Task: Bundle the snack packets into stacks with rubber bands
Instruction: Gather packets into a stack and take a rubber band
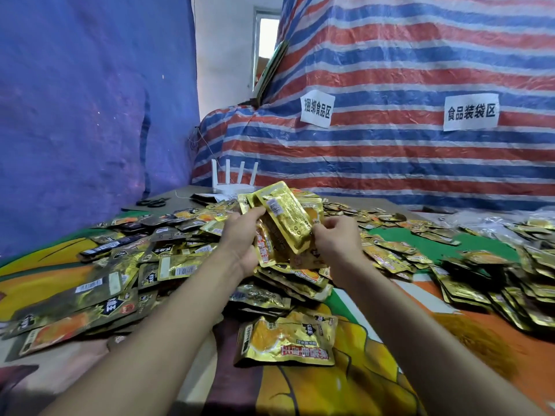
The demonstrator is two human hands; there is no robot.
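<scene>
A big heap of gold and black snack packets [168, 253] covers the table. My left hand [241, 235] grips a small stack of gold packets [285, 217], held upright above the heap. My right hand [333, 235] pinches the right edge of that same stack, fingers curled. One gold packet [286, 340] lies flat near the front, between my forearms. More packets, some in neat rows [480, 283], lie to the right. I see no rubber band in either hand.
A colourful printed cloth [345, 382] covers the table. A white router [232, 178] and black scissors [151, 202] sit at the far edge. A blue tarp hangs on the left, and a striped tarp with two paper labels [316, 108] stands behind.
</scene>
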